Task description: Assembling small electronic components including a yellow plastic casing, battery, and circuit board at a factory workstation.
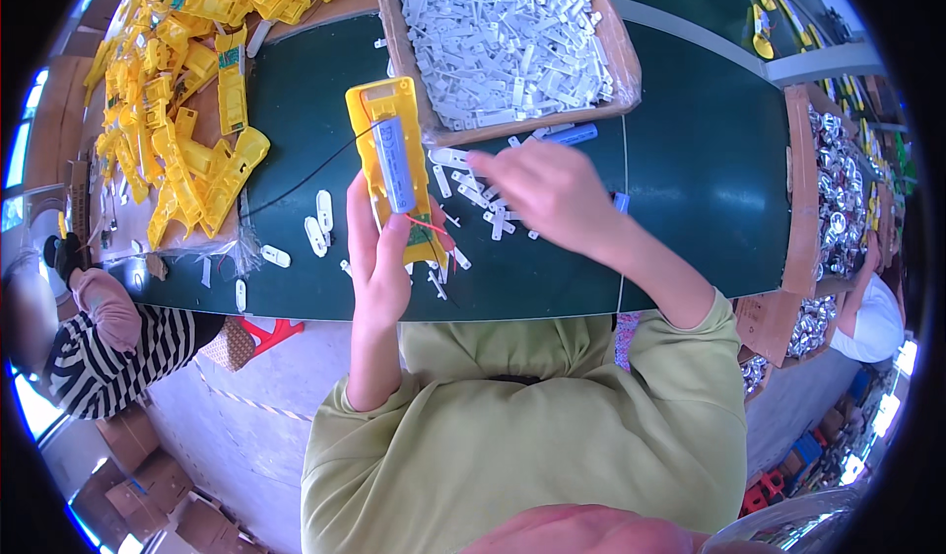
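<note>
My left hand (379,263) is closed round a long yellow plastic housing (418,145), tilted upright above the green tabletop. A light-blue cylindrical battery cell (394,168) lies in the housing, with my left thumb at its lower end. Red and dark wires run from the housing, and a green circuit board (422,233) shows near its lower end. To the right, my right hand (552,191) has its fingers curled in a pinch over loose white plastic pieces (471,191). Its fingertips are beside one long white piece (449,157); whether they grip anything is hidden.
A cardboard tray (623,61) of white pieces stands behind my hands. Yellow housings (187,91) pile up at the left. Blue cells (574,134) lie beneath the tray's front edge. Boxes of shiny metal parts (838,199) stand right; other people (128,347) sit either side.
</note>
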### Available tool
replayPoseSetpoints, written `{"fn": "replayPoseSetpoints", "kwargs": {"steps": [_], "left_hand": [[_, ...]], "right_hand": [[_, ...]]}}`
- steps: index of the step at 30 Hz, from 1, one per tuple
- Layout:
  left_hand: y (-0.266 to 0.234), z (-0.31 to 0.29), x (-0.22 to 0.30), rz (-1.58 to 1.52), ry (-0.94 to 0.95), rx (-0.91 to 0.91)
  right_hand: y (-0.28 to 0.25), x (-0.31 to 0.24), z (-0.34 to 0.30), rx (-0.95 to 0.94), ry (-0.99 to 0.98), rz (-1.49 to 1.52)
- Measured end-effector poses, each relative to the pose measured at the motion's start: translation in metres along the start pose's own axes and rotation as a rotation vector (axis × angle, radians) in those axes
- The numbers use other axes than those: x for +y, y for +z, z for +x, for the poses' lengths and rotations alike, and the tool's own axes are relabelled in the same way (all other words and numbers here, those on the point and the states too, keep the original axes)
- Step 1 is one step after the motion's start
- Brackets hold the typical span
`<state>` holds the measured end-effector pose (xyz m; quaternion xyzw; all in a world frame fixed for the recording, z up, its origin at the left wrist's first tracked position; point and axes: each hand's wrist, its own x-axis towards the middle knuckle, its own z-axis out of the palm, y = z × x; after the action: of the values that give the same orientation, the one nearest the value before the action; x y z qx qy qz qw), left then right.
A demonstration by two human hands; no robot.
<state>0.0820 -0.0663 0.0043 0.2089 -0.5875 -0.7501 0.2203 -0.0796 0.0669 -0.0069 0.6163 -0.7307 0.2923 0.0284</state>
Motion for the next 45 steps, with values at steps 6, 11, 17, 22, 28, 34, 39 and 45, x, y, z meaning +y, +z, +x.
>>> {"fn": "replayPoseSetpoints", "kwargs": {"steps": [6,11,17,22,28,34,39,45], "left_hand": [[-0.004,0.007,-0.001,-0.012,-0.051,0.036],[-0.011,0.017,-0.006,-0.067,-0.056,0.002],[-0.013,0.017,-0.007,-0.068,-0.044,-0.019],[-0.008,0.008,-0.005,-0.157,-0.083,-0.153],[0.016,-0.006,0.000,-0.073,-0.082,-0.131],[0.030,-0.016,0.006,-0.039,-0.082,-0.181],[0.044,-0.019,0.012,-0.069,-0.060,-0.244],[0.053,-0.019,0.012,-0.091,-0.098,-0.340]], "right_hand": [[-0.038,0.100,0.059,-0.144,-0.055,-0.214],[-0.034,0.111,0.083,-0.507,0.020,-0.154],[-0.044,0.114,0.080,-0.120,-0.152,-0.128],[-0.060,0.065,0.057,-0.060,0.514,0.842],[-0.076,0.024,0.033,0.001,0.495,1.516],[-0.086,0.016,0.012,0.100,0.206,1.140],[-0.090,-0.003,0.017,0.253,0.420,1.315],[-0.074,0.003,0.013,0.121,0.418,1.317]]}}
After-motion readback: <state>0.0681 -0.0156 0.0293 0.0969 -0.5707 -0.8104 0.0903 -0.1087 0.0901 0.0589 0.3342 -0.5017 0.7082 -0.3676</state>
